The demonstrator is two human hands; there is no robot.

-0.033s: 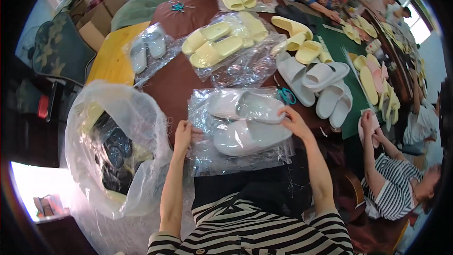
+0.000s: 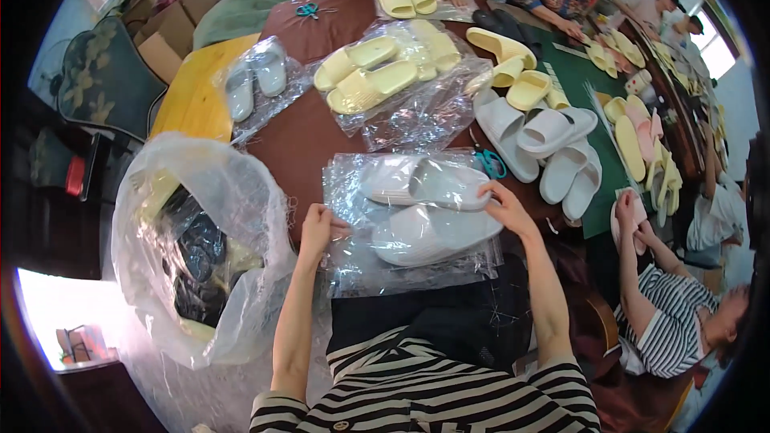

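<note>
Right hand [image 2: 507,210] pinches upper white slipper [image 2: 451,186], slightly farther right than before; left hand [image 2: 316,231] curled, hold unclear

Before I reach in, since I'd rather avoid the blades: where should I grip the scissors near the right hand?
Probably take the scissors by their teal loops, from the near right: the loops lie toward the right hand, blades pointing away.

Holds both bare forearms [image 2: 293,317] forward and apart, the left hand [image 2: 318,228] loosely curled, the right hand [image 2: 510,210] angled inward.
</note>
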